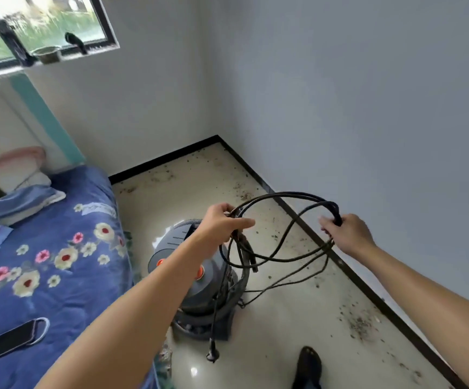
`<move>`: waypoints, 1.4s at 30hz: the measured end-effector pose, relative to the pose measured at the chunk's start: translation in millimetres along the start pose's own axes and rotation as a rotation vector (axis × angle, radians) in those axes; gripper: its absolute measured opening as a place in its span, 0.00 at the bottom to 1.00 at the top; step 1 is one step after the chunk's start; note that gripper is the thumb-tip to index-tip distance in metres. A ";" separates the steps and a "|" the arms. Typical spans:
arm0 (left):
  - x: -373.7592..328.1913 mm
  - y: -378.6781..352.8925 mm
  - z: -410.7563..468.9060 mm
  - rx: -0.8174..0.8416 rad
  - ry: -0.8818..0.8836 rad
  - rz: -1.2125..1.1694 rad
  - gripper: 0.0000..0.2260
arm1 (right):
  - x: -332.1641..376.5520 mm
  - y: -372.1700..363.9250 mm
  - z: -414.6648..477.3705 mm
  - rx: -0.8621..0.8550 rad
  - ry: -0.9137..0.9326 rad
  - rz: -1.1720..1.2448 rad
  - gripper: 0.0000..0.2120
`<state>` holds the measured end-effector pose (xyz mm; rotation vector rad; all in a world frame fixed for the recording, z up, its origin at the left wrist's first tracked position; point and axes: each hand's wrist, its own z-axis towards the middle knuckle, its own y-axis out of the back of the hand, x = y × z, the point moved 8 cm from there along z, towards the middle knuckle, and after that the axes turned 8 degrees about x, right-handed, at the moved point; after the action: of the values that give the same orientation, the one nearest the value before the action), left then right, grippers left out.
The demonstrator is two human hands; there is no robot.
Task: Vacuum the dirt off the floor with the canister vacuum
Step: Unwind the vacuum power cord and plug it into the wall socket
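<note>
Above upright canister vacuum [206,287], cord [289,194] crosswise

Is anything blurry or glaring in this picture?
Head view: a small white glare spot on the glossy floor near the plug; the window looks soft and smeared; the cord is sharper; lighting is even, shadows faint.

Floor [283,338]: cream, smooth, high gloss, carrying a bright light reflection. Dirt [361,327]: dark, dry, gritty specks and crumbs, matt. Canister vacuum [205,287]: grey moulded plastic, smooth, dull sheen; orange plastic buttons. Power cord [335,210]: black rubbery sheathing, smooth, slight sheen. Skirting [362,286]: dark strip, semi-gloss. Wall [368,108]: pale paint, matt, even. Bed cover [67,299]: blue floral printed cloth, soft, matt, lightly creased. Pillow [11,164]: pale cloth, matt. Bowl [48,53] on the windowsill: metal, dull grey shine.
</note>
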<state>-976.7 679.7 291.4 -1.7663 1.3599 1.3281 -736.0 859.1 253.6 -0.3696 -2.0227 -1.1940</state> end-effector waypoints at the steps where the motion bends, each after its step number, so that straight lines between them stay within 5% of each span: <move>1: -10.2 -5.9 15.8 0.020 0.002 -0.066 0.15 | -4.8 10.2 14.6 0.006 0.000 0.018 0.16; 6: -43.1 -32.5 108.6 0.109 0.101 -0.459 0.12 | -8.9 40.7 94.0 0.186 0.046 0.213 0.05; 12: -75.5 -5.6 203.4 -0.146 0.122 -0.732 0.07 | 10.5 61.9 185.3 0.226 0.043 0.355 0.14; 18: -105.4 61.4 256.7 -0.291 0.019 -0.830 0.15 | 53.7 56.9 285.1 0.118 -0.015 0.362 0.16; 32: -149.9 289.5 388.2 -0.763 -0.119 -0.333 0.13 | 227.6 -51.1 497.3 0.345 0.029 0.112 0.09; 42: -185.0 394.5 430.3 -0.993 -0.178 -0.313 0.13 | 293.6 -146.5 611.8 0.648 0.064 -0.013 0.07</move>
<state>-1504.3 983.1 359.4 -2.2299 0.2503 2.0852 -1297.8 1263.1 197.7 0.0035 -2.2182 -0.4941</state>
